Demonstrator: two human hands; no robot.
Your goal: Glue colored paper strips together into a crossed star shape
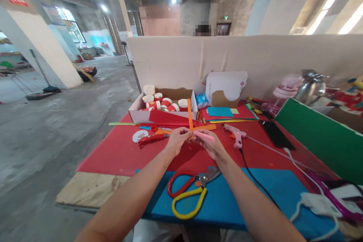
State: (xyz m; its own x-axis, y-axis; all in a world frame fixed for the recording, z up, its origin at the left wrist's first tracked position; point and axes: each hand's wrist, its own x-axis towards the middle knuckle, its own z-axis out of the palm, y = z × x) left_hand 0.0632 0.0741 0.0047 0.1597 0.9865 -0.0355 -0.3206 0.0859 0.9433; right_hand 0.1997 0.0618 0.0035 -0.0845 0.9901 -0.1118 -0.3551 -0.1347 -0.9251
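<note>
Both my hands meet over the red table covering in the middle of the view. My left hand (179, 139) pinches the lower end of an upright orange strip (190, 113). In my right hand (212, 145) is a pink strip (204, 136), held close beside the orange one. Another orange strip (208, 127) points right, just behind my fingers. Below my hands lie large scissors (189, 206) with one red and one yellow handle. A pink glue gun (237, 136) rests to the right of my right hand. Red-handled pliers (151, 139) lie to the left.
A white box (163, 116) of red and white cups stands at the back. Blue paper (220, 111), a phone (276, 134) and a green board (320, 140) are to the right. Cables cross the right side. A white partition (255, 60) rises behind; a person's head shows above it.
</note>
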